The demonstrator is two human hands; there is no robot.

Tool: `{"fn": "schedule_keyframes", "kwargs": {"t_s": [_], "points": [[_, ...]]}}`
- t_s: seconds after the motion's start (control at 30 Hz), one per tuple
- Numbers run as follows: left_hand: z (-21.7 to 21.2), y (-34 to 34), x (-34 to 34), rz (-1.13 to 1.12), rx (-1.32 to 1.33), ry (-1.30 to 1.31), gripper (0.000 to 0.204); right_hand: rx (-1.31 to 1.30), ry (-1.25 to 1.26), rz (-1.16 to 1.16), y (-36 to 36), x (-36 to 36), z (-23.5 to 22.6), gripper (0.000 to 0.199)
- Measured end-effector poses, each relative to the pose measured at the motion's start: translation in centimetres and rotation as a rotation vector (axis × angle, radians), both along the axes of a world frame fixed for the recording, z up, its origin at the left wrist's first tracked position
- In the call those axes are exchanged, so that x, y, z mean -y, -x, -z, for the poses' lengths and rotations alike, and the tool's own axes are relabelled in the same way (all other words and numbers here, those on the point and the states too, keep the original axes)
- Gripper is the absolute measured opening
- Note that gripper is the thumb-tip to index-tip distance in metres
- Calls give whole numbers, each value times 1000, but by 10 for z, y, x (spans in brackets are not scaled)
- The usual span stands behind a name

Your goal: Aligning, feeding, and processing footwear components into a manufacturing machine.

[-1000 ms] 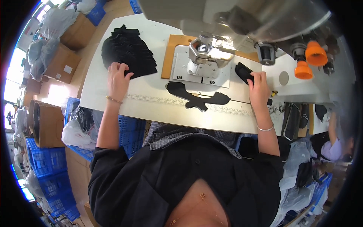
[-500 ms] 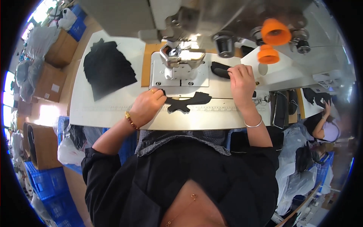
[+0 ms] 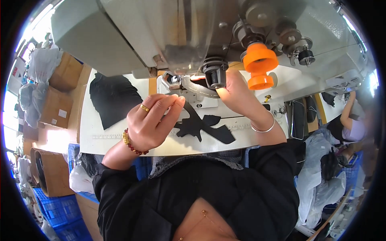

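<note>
Pinching black cloth (image 3: 197, 119), the left hand's (image 3: 152, 119) fingertips meet; I cannot tell the right hand's (image 3: 238, 94) grip behind the sewing machine (image 3: 165, 36).

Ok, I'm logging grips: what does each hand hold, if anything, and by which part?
Left hand: a black cut piece, apparently pinched at its upper end. Right hand: cannot be told; machine hides its fingertips.

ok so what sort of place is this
Probably a sewing workshop or small factory: there's an industrial sewing machine, a stack of cut black pieces to its left, and blue plastic crates on the floor.
</note>
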State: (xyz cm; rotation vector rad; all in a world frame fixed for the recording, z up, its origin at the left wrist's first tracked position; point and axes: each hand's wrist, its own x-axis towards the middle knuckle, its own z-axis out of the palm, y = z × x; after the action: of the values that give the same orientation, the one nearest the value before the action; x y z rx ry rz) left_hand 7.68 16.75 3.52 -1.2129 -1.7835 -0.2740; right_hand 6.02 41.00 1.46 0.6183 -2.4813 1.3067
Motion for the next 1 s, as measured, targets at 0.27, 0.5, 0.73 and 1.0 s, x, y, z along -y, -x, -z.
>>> {"fn": "schedule_keyframes", "kwargs": {"t_s": [0.27,0.5,0.73,1.0], "points": [[1,7,-12,-158,248,-21,19,-125,-194,5,-4,1,-1,19],[1,8,-12,-139,386,-38,21,-245,-220,24,-10,5,-3,26],[18,15,-8,-152,300,-77,19,-360,-293,29,-7,5,-3,17],[19,13,-13,-150,227,-46,13,-463,-372,118,-10,2,-16,14]]}}
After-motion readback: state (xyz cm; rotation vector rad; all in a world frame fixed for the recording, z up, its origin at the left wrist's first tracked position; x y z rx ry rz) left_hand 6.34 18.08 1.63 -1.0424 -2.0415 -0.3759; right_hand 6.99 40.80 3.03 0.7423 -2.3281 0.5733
